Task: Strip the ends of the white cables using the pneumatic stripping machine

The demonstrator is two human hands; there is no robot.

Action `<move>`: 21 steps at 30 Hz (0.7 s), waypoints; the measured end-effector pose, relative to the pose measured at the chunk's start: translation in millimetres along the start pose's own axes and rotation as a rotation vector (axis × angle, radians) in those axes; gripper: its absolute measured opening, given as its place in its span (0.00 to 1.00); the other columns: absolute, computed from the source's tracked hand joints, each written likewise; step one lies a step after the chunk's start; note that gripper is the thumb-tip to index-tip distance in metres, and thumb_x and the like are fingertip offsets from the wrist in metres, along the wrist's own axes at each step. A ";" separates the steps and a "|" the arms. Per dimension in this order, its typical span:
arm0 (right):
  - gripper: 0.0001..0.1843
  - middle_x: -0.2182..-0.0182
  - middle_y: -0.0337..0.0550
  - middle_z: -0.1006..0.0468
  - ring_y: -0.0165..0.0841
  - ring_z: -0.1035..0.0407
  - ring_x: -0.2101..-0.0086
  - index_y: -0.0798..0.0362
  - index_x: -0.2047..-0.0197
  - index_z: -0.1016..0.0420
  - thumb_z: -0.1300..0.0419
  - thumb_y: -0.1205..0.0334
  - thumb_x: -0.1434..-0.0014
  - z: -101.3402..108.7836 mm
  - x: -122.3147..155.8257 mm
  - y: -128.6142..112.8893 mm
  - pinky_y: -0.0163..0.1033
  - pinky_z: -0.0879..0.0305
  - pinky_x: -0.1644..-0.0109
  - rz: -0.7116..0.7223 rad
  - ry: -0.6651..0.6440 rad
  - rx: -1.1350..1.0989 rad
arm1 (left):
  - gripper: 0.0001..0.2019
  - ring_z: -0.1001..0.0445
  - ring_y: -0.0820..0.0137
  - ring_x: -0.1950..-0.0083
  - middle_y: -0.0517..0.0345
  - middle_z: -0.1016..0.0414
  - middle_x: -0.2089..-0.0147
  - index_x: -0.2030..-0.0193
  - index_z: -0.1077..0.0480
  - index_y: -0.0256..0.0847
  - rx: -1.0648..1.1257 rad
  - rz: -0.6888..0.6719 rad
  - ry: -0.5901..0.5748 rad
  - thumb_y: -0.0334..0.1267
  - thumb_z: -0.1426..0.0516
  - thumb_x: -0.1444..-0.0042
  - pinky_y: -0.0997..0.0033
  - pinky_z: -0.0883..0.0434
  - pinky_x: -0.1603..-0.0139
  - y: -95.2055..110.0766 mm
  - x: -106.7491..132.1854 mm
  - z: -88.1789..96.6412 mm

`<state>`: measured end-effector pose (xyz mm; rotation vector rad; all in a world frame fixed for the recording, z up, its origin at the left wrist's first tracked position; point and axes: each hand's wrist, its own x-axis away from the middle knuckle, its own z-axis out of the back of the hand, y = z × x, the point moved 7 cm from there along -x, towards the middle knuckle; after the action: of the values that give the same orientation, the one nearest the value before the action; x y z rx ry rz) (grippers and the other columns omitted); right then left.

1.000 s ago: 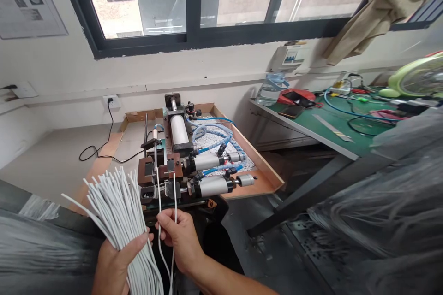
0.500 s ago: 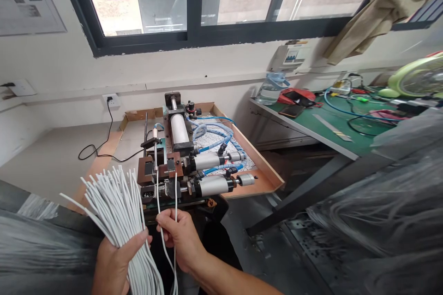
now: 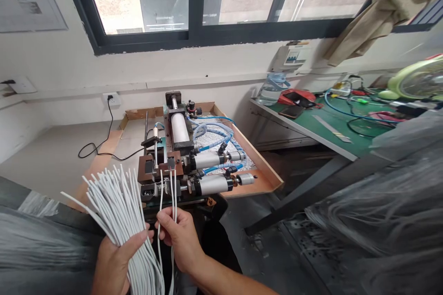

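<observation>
A thick bundle of white cables (image 3: 116, 207) fans upward out of my left hand (image 3: 119, 256), which is closed around it with the thumb across the front. My right hand (image 3: 182, 237) pinches a few single white cables (image 3: 173, 193) whose ends point up. Those ends stand in front of the pneumatic machine (image 3: 161, 168), near its brown jaw blocks; whether they touch it I cannot tell. The lower lengths of cable hang down between my hands and leave the bottom of the view.
Silver air cylinders (image 3: 212, 184) with blue hoses (image 3: 221, 136) lie on the machine's right, inside a wooden-edged tray (image 3: 256, 156). To the right stands a green-topped table (image 3: 321, 124) with a water jug (image 3: 273, 88), a phone and a fan. Plastic-wrapped bundles (image 3: 391, 212) flank both sides.
The cable at the machine's rod has come down and away from the jaws. Another cable end now shows beside the right one in my right hand. My left hand stays almost still.
</observation>
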<state>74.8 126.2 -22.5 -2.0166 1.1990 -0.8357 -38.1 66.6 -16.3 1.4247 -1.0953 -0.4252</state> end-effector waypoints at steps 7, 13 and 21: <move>0.12 0.86 0.36 0.34 0.19 0.48 0.87 0.59 0.81 0.36 0.39 0.60 0.60 1.9 -6.0 2.8 0.27 0.61 0.85 -0.092 0.040 -0.030 | 0.17 0.27 0.61 0.72 0.54 0.24 0.73 0.66 0.28 0.36 0.026 -0.020 0.027 0.31 0.37 0.68 0.61 0.31 0.67 5.8 0.3 -2.0; 0.11 0.88 0.33 0.37 0.18 0.51 0.88 0.59 0.82 0.36 0.39 0.62 0.61 0.4 -10.6 6.8 0.26 0.60 0.85 -0.180 0.020 -0.057 | 0.17 0.28 0.64 0.74 0.56 0.25 0.73 0.64 0.29 0.36 -0.006 -0.065 0.038 0.31 0.38 0.66 0.63 0.31 0.69 7.9 0.9 -2.2; 0.10 0.87 0.34 0.36 0.19 0.46 0.86 0.61 0.79 0.30 0.36 0.63 0.64 -15.7 -7.4 3.7 0.27 0.54 0.83 -0.130 -0.101 0.004 | 0.12 0.28 0.62 0.68 0.55 0.25 0.71 0.69 0.28 0.35 -0.017 -0.076 -0.043 0.32 0.39 0.65 0.62 0.33 0.64 7.9 -0.6 -7.6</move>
<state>57.9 128.4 -17.6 -2.1252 1.0184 -0.7865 -35.2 72.8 -7.7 1.4516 -1.0721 -0.5203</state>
